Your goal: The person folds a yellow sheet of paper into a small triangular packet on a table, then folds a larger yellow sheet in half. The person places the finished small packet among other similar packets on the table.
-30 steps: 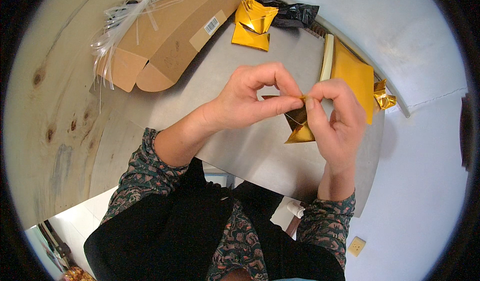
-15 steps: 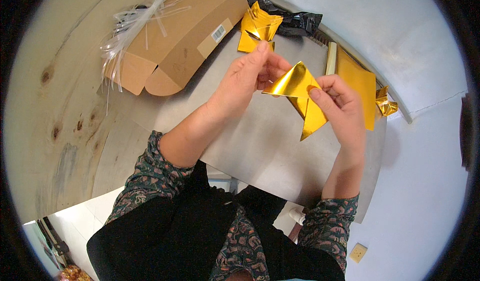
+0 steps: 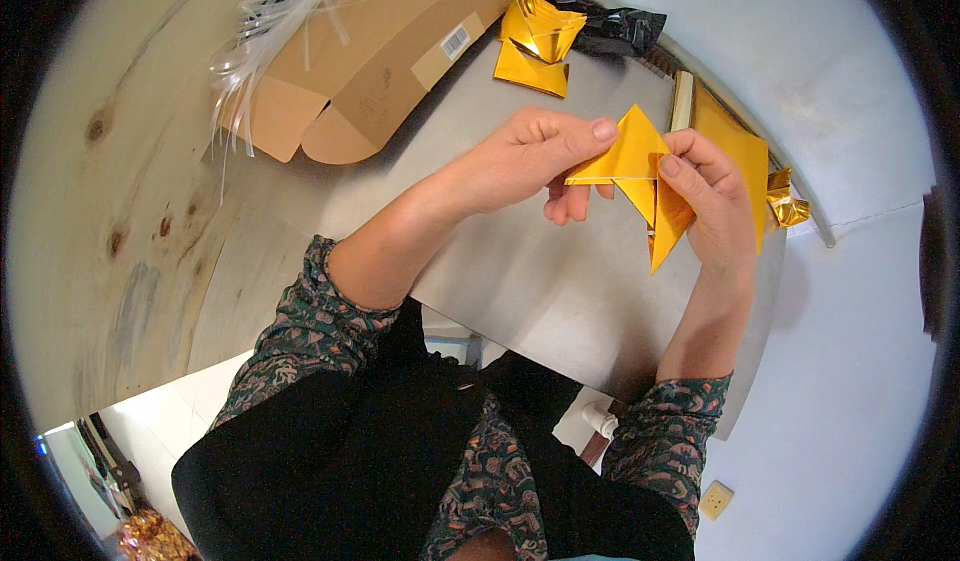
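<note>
Between my hands, above the grey tabletop (image 3: 500, 271), is a folded sheet of shiny gold paper (image 3: 622, 157) with a peak on top and a pointed flap hanging down. My left hand (image 3: 545, 161) pinches its left corner, thumb on the front and fingers behind. The right hand (image 3: 715, 196) grips the right side, its thumb pressed on the fold near the middle. Part of the paper's back and the fingertips behind it are hidden. Farther off lies a pile of folded gold paper pieces (image 3: 532, 69).
An opened brown cardboard box (image 3: 385, 56) stands at the far left, with clear plastic strips (image 3: 262, 56) over it. Black crumpled plastic (image 3: 620, 31) lies at the back. A stack of gold sheets (image 3: 740, 146) and a crumpled gold piece (image 3: 787, 201) are by the wall at right.
My left hand has shifted right and now pinches the paper's left corner with the thumb in front. Both hands and the paper have moved slightly right in view.
</note>
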A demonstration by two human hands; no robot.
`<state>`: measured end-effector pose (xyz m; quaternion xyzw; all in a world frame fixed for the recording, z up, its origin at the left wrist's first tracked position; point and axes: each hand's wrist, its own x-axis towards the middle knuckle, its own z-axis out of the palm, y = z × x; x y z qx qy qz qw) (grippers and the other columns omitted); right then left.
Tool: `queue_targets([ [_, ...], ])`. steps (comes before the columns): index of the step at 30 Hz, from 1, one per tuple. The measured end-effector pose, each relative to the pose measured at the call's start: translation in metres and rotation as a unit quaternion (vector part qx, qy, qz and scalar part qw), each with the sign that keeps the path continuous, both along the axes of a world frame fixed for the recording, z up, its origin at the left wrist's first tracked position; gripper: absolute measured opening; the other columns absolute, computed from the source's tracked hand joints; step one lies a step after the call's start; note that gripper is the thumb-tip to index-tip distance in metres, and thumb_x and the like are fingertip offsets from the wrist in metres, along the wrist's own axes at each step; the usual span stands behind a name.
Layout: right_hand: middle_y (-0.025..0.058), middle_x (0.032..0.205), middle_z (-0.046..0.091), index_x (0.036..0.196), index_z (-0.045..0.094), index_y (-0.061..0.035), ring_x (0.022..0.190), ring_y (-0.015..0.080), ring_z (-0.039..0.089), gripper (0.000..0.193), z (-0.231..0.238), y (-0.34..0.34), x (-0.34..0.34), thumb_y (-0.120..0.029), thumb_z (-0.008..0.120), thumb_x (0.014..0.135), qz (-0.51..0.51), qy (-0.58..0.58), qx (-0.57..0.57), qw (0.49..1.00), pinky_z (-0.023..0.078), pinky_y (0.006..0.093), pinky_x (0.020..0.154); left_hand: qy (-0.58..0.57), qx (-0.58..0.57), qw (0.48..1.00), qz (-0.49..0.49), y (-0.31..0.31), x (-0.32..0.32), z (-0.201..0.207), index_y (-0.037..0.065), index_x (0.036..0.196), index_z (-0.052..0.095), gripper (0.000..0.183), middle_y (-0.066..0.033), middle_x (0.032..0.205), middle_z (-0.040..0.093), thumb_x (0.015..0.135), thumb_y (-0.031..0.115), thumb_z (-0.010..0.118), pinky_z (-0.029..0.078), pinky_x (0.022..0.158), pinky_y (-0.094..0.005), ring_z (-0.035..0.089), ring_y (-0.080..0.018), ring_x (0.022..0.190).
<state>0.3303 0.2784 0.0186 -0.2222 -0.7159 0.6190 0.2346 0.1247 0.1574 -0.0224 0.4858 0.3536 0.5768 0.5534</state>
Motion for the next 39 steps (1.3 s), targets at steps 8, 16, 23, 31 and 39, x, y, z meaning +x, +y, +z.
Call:
queue_targets([
  [8, -0.0041, 0.082, 0.065, 0.099, 0.067, -0.0057, 0.069, 0.0012, 0.056, 0.012, 0.004, 0.002, 0.001, -0.017, 0.069, 0.095, 0.013, -0.020, 0.009, 1.000, 0.043, 0.0169, 0.061, 0.099, 0.010, 0.994, 0.052, -0.005, 0.005, 0.007, 0.006, 0.080, 0.064, 0.032, 0.0037, 0.059, 0.057, 0.102, 0.029, 0.060, 0.039, 0.041, -0.0177, 0.054, -0.0018, 0.048],
  [16, -0.0038, 0.085, 0.066, 0.103, 0.067, -0.0030, 0.075, 0.0015, 0.057, 0.014, 0.003, 0.000, -0.001, -0.014, 0.070, 0.095, 0.011, -0.001, 0.016, 1.000, 0.044, 0.0180, 0.065, 0.165, 0.043, 0.975, 0.144, -0.003, 0.012, 0.004, 0.008, 0.070, 0.058, 0.034, 0.0064, 0.056, 0.052, 0.101, 0.021, 0.061, 0.035, 0.038, -0.0186, 0.051, -0.0007, 0.046],
  [23, -0.0029, 0.089, 0.066, 0.102, 0.067, -0.0028, 0.080, 0.0027, 0.057, 0.016, 0.002, -0.002, -0.003, -0.015, 0.072, 0.093, -0.005, -0.030, 0.059, 0.998, 0.045, 0.0198, 0.069, 0.182, 0.076, 0.960, 0.199, -0.001, 0.016, -0.002, 0.008, 0.069, 0.056, 0.033, 0.0054, 0.057, 0.052, 0.100, 0.017, 0.063, 0.037, 0.038, -0.0190, 0.052, -0.0014, 0.045],
  [31, -0.0036, 0.090, 0.065, 0.103, 0.066, -0.0033, 0.080, 0.0017, 0.056, 0.015, 0.001, 0.001, -0.002, -0.012, 0.072, 0.092, 0.005, -0.048, 0.107, 0.993, 0.045, 0.0176, 0.070, 0.197, 0.081, 0.953, 0.217, -0.002, 0.024, -0.006, 0.007, 0.070, 0.056, 0.031, 0.0051, 0.056, 0.054, 0.099, 0.015, 0.063, 0.038, 0.038, -0.0197, 0.054, -0.0018, 0.045],
  [39, -0.0038, 0.087, 0.065, 0.102, 0.067, -0.0022, 0.078, 0.0019, 0.057, 0.018, 0.000, -0.006, -0.004, -0.013, 0.075, 0.090, 0.010, -0.022, 0.107, 0.994, 0.047, 0.0197, 0.068, 0.186, 0.072, 0.962, 0.185, -0.004, 0.027, -0.009, 0.006, 0.072, 0.059, 0.029, 0.0052, 0.056, 0.055, 0.099, 0.015, 0.062, 0.040, 0.039, -0.0196, 0.055, -0.0016, 0.047],
])
